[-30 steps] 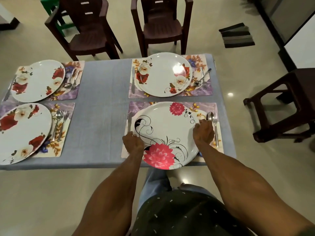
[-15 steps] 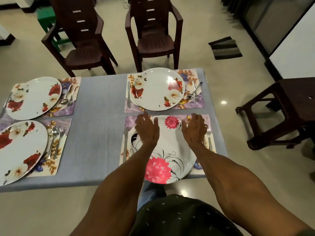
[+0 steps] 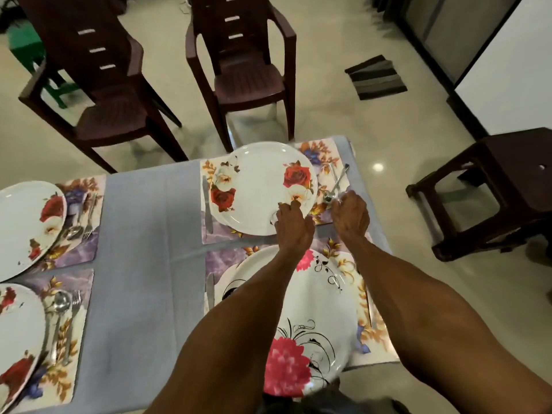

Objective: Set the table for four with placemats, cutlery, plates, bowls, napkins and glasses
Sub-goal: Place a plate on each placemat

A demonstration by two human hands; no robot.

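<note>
Hands moved from near plate (image 3: 316,309) | left (image 3: 294,225) touches far plate (image 3: 260,186)

Bare forearms (image 3: 427,318) — dark speckled garment (image 3: 322,401)

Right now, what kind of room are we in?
Probably a dining area in a home. A cloth-covered table holds floral placemats with plates, like the rose-patterned plate, and cutlery. Brown plastic armchairs stand at its far side on a shiny tiled floor.
</note>
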